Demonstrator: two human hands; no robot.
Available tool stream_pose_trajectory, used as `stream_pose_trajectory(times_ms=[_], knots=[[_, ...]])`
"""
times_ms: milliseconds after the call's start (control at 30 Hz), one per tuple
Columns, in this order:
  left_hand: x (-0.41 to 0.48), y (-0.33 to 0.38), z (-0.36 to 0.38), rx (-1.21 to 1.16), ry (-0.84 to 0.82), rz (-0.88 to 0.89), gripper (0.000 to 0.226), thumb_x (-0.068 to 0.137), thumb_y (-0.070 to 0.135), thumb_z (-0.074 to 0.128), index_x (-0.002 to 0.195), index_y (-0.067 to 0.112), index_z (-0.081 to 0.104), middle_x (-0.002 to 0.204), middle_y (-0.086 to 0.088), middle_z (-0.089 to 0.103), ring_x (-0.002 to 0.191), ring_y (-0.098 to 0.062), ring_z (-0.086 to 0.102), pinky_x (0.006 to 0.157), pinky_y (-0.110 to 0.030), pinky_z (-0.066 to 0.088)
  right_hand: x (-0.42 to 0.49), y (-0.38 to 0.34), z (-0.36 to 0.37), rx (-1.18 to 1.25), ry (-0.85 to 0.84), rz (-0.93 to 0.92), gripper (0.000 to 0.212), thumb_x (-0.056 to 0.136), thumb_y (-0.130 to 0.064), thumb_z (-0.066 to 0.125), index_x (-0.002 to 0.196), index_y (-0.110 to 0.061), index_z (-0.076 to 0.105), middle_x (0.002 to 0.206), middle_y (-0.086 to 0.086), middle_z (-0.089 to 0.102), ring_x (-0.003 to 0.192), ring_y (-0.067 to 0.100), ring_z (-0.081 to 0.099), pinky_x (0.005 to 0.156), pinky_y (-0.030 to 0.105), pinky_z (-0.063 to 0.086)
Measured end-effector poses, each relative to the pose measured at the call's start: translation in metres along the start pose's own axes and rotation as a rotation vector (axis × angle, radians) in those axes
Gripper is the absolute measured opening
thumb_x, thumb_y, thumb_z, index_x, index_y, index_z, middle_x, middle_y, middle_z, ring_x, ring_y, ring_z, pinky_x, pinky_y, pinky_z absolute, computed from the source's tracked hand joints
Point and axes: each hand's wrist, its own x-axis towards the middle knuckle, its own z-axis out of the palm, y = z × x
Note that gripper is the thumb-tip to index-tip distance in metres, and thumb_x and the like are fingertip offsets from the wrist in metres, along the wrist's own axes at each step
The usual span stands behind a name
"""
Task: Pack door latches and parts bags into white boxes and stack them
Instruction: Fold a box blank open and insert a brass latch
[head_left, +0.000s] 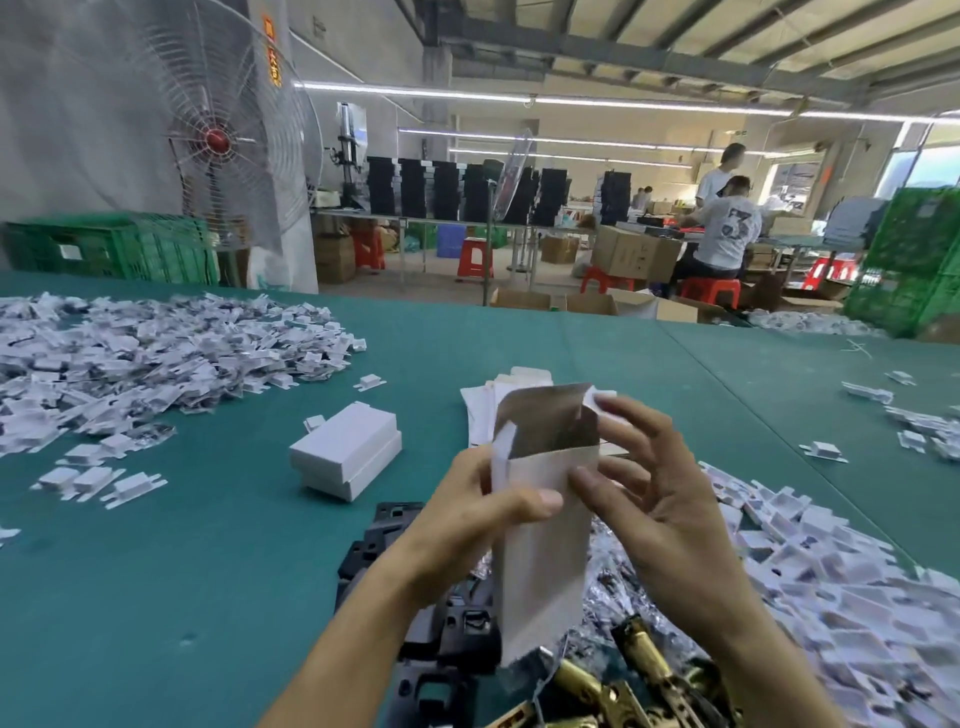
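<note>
My left hand grips a tall white box by its left side, thumb across the front. The box stands upright above the table with its top flaps open. My right hand is at the box's upper right; its thumb touches the front and the fingers curl around the top flap. Two closed white boxes lie stacked on the green table to the left. Brass door latches lie at the bottom, below the held box. Flat unfolded boxes lie behind it.
Heaps of small white parts bags cover the table at far left and at right. Black plastic plates lie under my left wrist. The green table shows bare between the piles. Other people work at benches beyond.
</note>
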Motion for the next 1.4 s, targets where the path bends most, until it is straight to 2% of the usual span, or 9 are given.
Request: stream_pose_trajectory(times_ms=[100, 267, 433, 633, 767, 933, 1133, 1267, 1400], knots=[[0.002, -0.01, -0.001, -0.019, 0.095, -0.022, 0.047, 0.072, 0.036, 0.072, 0.112, 0.01, 0.073, 0.111, -0.019, 0.073, 0.096, -0.025, 0.07, 0.083, -0.035, 0.056, -0.001, 0.003, -0.001, 0.02, 0.055, 0.027, 0.042, 0.08, -0.021, 0.071, 0.116, -0.042, 0.063, 0.116, -0.01, 0.07, 0.098, 0.016, 0.071, 0.077, 0.023, 0.057], [0.003, -0.011, 0.007, -0.024, 0.227, 0.057, 0.035, 0.071, 0.041, 0.08, 0.105, 0.032, 0.073, 0.104, -0.001, 0.077, 0.092, -0.014, 0.073, 0.073, -0.025, 0.057, -0.004, 0.009, -0.001, 0.006, -0.024, 0.078, 0.02, 0.084, -0.02, 0.069, 0.103, -0.02, 0.072, 0.1, 0.003, 0.075, 0.095, 0.021, 0.073, 0.076, 0.026, 0.058], [0.003, -0.017, 0.014, 0.116, 0.437, 0.274, 0.064, 0.065, 0.052, 0.087, 0.117, 0.049, 0.049, 0.106, -0.001, 0.071, 0.081, -0.026, 0.075, 0.064, -0.041, 0.062, -0.001, 0.009, -0.004, -0.006, 0.089, 0.037, 0.019, 0.077, -0.026, 0.075, 0.095, -0.026, 0.075, 0.094, 0.0, 0.077, 0.087, 0.016, 0.074, 0.072, 0.021, 0.057], [0.002, -0.02, 0.012, 0.152, 0.304, 0.286, 0.028, 0.074, 0.054, 0.081, 0.093, 0.044, 0.063, 0.092, 0.007, 0.071, 0.072, -0.014, 0.072, 0.055, -0.026, 0.057, -0.001, 0.013, -0.011, -0.079, 0.096, 0.074, 0.023, 0.071, -0.027, 0.077, 0.094, -0.024, 0.074, 0.092, 0.0, 0.076, 0.084, 0.018, 0.072, 0.076, 0.032, 0.059], [0.003, -0.031, 0.008, 0.177, 0.279, 0.222, 0.031, 0.068, 0.062, 0.081, 0.083, 0.04, 0.064, 0.078, 0.003, 0.072, 0.07, -0.014, 0.072, 0.055, -0.031, 0.058, -0.001, 0.012, -0.02, -0.183, -0.034, 0.117, 0.024, 0.075, -0.033, 0.073, 0.096, -0.021, 0.073, 0.096, -0.004, 0.075, 0.092, 0.011, 0.07, 0.078, 0.028, 0.057], [0.005, -0.044, 0.005, 0.236, 0.228, 0.184, 0.021, 0.074, 0.045, 0.08, 0.087, 0.036, 0.066, 0.086, 0.007, 0.074, 0.078, -0.006, 0.069, 0.067, -0.023, 0.055, -0.003, 0.012, -0.019, -0.218, -0.062, 0.093, 0.021, 0.077, -0.03, 0.07, 0.091, -0.016, 0.077, 0.102, -0.007, 0.071, 0.098, 0.007, 0.068, 0.079, 0.018, 0.054], [-0.001, -0.053, 0.009, 0.518, 0.212, 0.136, 0.059, 0.067, 0.065, 0.078, 0.111, 0.056, 0.04, 0.111, 0.019, 0.056, 0.101, -0.002, 0.06, 0.081, -0.021, 0.052, -0.003, 0.007, -0.013, -0.192, 0.052, 0.101, 0.016, 0.081, -0.044, 0.062, 0.083, -0.027, 0.062, 0.088, 0.002, 0.07, 0.083, 0.021, 0.069, 0.074, 0.049, 0.059], [-0.001, -0.054, 0.018, 0.644, 0.296, 0.223, 0.081, 0.061, 0.069, 0.079, 0.119, 0.063, 0.022, 0.124, 0.014, 0.041, 0.113, -0.003, 0.053, 0.089, -0.035, 0.055, 0.0, 0.002, -0.011, -0.046, 0.164, 0.113, 0.023, 0.083, -0.041, 0.06, 0.077, -0.022, 0.049, 0.08, 0.011, 0.062, 0.072, 0.015, 0.064, 0.061, 0.038, 0.062], [-0.002, -0.055, 0.023, 0.671, 0.387, 0.242, 0.084, 0.062, 0.067, 0.079, 0.119, 0.047, 0.022, 0.124, 0.008, 0.041, 0.105, -0.009, 0.056, 0.081, -0.039, 0.058, 0.0, 0.006, -0.016, -0.054, 0.182, 0.158, 0.013, 0.086, -0.021, 0.07, 0.085, -0.022, 0.057, 0.083, 0.006, 0.065, 0.082, 0.031, 0.068, 0.071, 0.056, 0.06]])
